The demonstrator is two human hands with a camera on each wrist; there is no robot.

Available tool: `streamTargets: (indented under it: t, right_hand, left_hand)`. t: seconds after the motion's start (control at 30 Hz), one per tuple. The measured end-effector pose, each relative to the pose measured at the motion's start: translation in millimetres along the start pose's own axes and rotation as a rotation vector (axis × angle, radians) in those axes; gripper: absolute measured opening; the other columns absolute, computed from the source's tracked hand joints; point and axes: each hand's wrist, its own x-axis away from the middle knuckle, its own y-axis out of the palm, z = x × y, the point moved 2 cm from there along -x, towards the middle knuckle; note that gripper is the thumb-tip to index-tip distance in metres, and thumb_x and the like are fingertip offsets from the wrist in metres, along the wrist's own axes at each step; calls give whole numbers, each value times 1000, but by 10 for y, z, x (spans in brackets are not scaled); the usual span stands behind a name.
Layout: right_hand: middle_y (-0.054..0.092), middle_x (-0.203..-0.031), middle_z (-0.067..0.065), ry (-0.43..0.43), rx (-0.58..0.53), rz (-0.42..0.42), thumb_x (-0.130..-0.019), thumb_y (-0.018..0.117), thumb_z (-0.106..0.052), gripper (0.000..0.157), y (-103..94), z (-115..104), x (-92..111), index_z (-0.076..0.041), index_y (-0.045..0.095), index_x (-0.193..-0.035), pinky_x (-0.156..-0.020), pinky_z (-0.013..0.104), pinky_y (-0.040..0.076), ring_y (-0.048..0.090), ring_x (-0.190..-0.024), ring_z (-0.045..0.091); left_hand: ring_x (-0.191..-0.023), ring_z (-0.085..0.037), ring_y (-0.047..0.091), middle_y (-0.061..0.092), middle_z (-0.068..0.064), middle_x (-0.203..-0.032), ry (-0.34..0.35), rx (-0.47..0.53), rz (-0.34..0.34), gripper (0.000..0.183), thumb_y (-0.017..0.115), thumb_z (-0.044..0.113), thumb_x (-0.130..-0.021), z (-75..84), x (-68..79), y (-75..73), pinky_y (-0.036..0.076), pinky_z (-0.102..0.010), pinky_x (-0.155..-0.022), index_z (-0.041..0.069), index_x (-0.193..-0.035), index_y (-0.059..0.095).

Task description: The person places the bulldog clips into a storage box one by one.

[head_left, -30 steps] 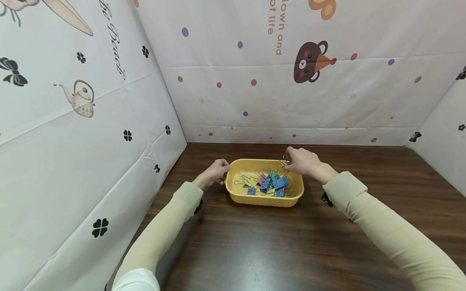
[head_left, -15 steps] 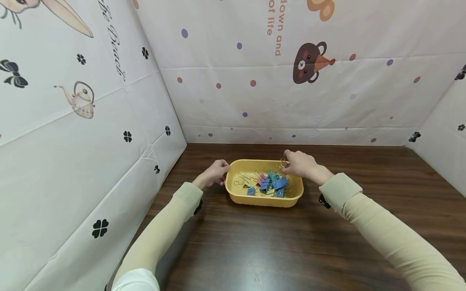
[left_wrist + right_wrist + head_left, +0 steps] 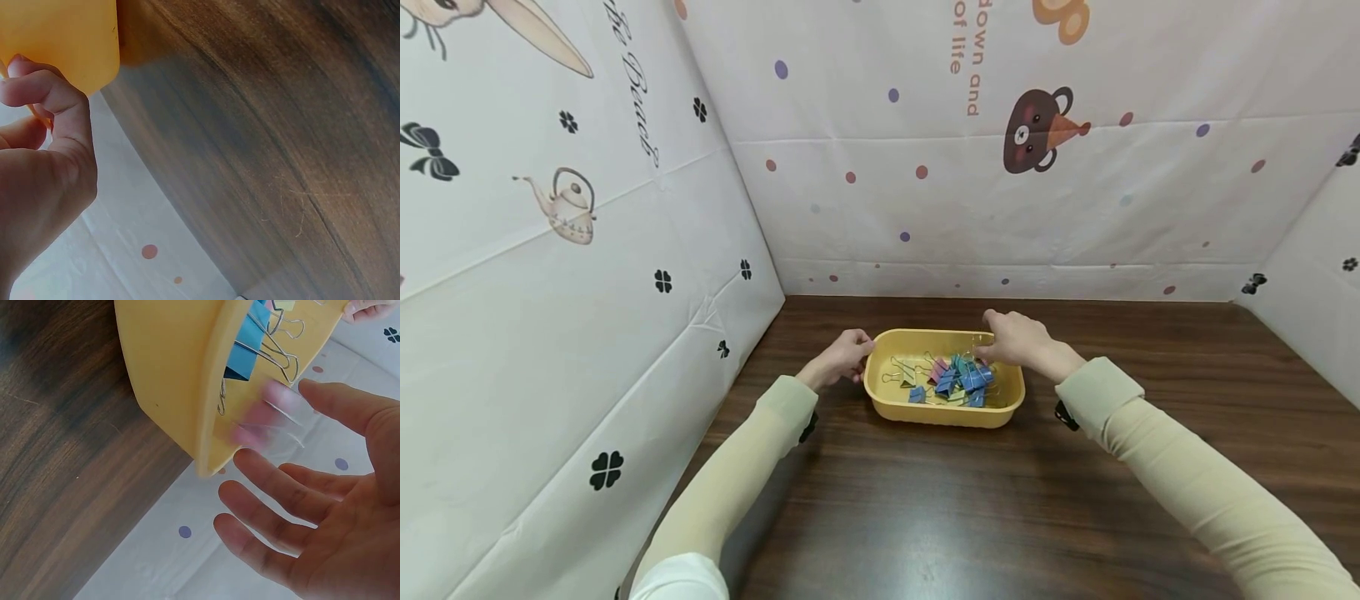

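Note:
A yellow plastic basket (image 3: 942,413) stands on the table, holding several blue, green, pink and pale yellow binder clips (image 3: 976,379) with wire handles. My left hand (image 3: 844,357) pinches the basket's left rim between thumb and fingers, as the left wrist view also shows. Over the back right corner is my right hand (image 3: 1021,340). In the right wrist view its thumb and fingers are spread apart. A blurred pink binder clip (image 3: 265,415) is in the air just beyond those fingertips, inside the basket's rim. A blue-green clip (image 3: 245,356) lies close to it.
The dark wooden table (image 3: 925,508) extends in front of the basket and to its right. Behind it rises a white printed sheet (image 3: 865,217), and another printed sheet (image 3: 625,333) slopes along the left side.
My right hand has shifted slightly left and lower over the basket and let go of the binder clip it held. The left hand has stayed on the rim.

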Motion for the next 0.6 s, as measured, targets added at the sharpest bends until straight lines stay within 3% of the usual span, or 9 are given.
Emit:
streamTargets:
  t: [0.23, 0.37, 0.6]
  right_hand:
    - [65, -117, 24, 15, -12, 16, -89, 65, -43, 66, -58, 73, 67, 4, 48, -132, -66, 46, 57, 67, -96, 36]
    - [64, -118, 25, 24, -28, 17, -89, 65, -39, 65, -93, 153, 129, 5, 47, -134, -66, 47, 57, 67, -95, 35]
    - [69, -103, 19, 41, -43, 32, -88, 66, -37, 61, -130, 301, 254, 4, 50, -130, -57, 42, 53, 67, -84, 29]
  left_hand:
    - [-49, -13, 49, 54, -12, -78, 7, 5, -5, 24, 39, 22, -105, 7, 1, -4, 44, -22, -42, 1, -114, 47]
    - [-49, -12, 49, 54, -11, -78, 14, 6, -9, 24, 39, 22, -105, 8, 2, -11, 44, -22, -42, 1, -114, 47]
    - [-50, -13, 49, 53, -9, -77, 6, 0, -11, 24, 39, 23, -105, 2, 3, -7, 44, -22, -43, 1, -113, 47]
